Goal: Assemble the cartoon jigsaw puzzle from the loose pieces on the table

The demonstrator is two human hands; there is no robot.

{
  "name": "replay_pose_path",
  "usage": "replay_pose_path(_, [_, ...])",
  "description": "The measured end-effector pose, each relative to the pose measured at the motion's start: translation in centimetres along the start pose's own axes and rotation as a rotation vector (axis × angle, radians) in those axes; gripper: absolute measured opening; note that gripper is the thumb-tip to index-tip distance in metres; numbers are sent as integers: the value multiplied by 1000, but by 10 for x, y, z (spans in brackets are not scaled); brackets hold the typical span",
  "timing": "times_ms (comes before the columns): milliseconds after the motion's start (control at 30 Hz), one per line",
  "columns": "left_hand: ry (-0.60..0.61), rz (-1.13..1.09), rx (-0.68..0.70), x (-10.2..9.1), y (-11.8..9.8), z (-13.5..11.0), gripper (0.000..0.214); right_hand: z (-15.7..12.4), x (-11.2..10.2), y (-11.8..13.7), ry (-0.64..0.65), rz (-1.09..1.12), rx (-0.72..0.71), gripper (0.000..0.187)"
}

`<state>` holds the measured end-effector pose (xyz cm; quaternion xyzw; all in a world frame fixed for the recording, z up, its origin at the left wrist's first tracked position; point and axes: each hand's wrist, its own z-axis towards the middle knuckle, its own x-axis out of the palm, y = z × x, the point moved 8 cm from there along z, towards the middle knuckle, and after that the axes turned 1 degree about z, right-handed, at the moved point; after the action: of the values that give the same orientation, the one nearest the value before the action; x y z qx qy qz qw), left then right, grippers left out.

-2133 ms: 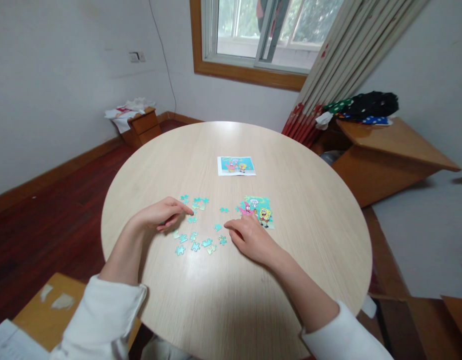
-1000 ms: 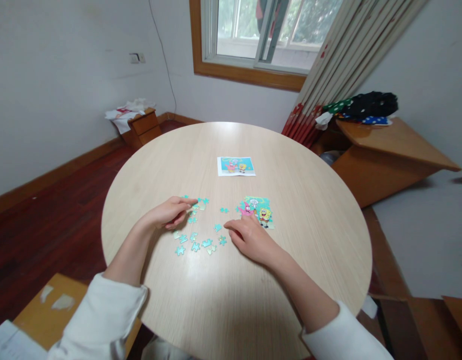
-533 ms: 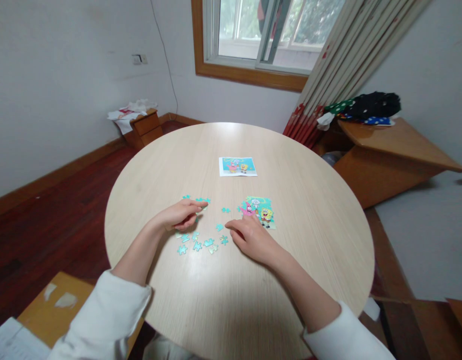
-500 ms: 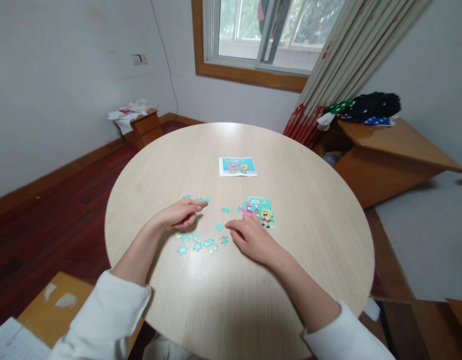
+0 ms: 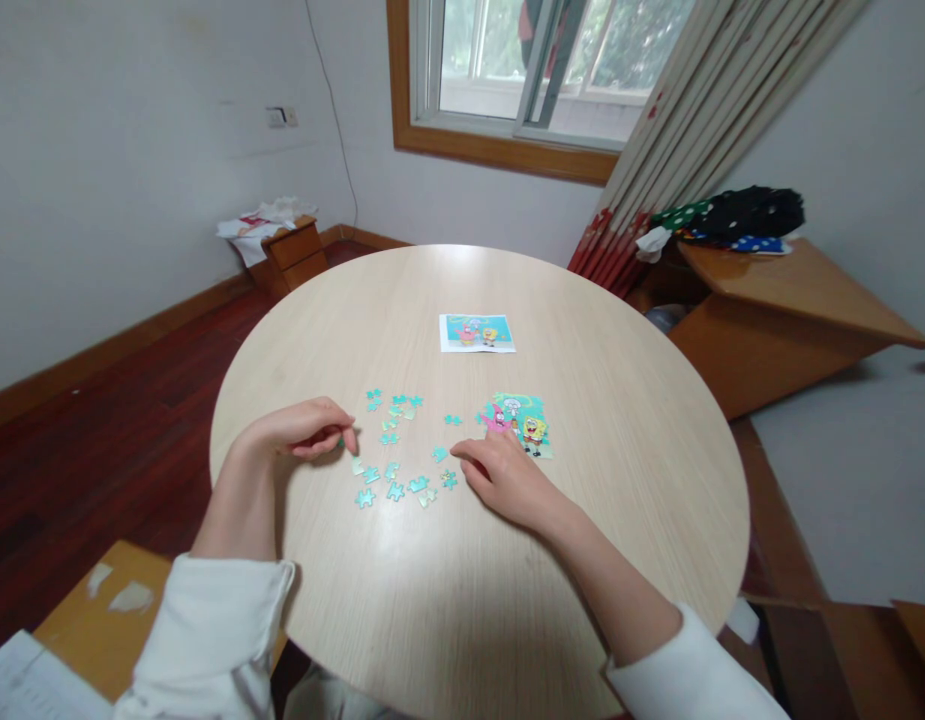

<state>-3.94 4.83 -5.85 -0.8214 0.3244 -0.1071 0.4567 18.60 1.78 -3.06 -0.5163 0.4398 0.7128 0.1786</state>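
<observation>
My left hand (image 5: 293,430) rests on the round wooden table (image 5: 462,570), left of the scattered teal puzzle pieces (image 5: 392,470). Its fingers are curled into a pinch, and a small teal piece shows at the fingertips. My right hand (image 5: 501,478) lies palm down with loosely bent fingers and holds nothing. Its index finger reaches left towards the loose pieces. Just beyond the right hand lies the partly joined puzzle (image 5: 519,421), with cartoon figures on it. A small printed reference picture (image 5: 477,332) lies farther back on the table.
A low wooden cabinet (image 5: 777,300) with dark clothes (image 5: 736,212) on top stands at the right, beside a curtain (image 5: 679,120). A small wooden nightstand (image 5: 291,252) is in the far left corner. A cardboard box (image 5: 94,610) sits at the lower left.
My left hand drew back to the left from the upper cluster of pieces, its fingers now pinched. My right hand stayed where it was. The view shifted slightly.
</observation>
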Motion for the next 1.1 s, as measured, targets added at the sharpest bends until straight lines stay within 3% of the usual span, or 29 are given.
replay_pose_path(233, [30, 15, -53, -1, 13, 2, 35, 0, 0, -1, -6, 12, 2, 25])
replay_pose_path(500, [-173, -54, -46, -24, 14, -1, 35, 0, 0, 1, 2, 13, 2, 26])
replay_pose_path(767, [-218, -55, -137, -28, 24, -1, 28, 1, 0, 0, 6, 6, 6, 25])
replay_pose_path(900, [-346, -48, -129, -31, 12, -6, 29, 1, 0, 0, 6, 23, 10, 26])
replay_pose_path(1033, [-552, 51, 49, -37, -16, -13, 23, 1, -1, 0, 0, 31, 7, 27])
replay_pose_path(1100, [-575, 78, 98, -34, -23, -12, 24, 1, -1, 0, 2, 32, 8, 27])
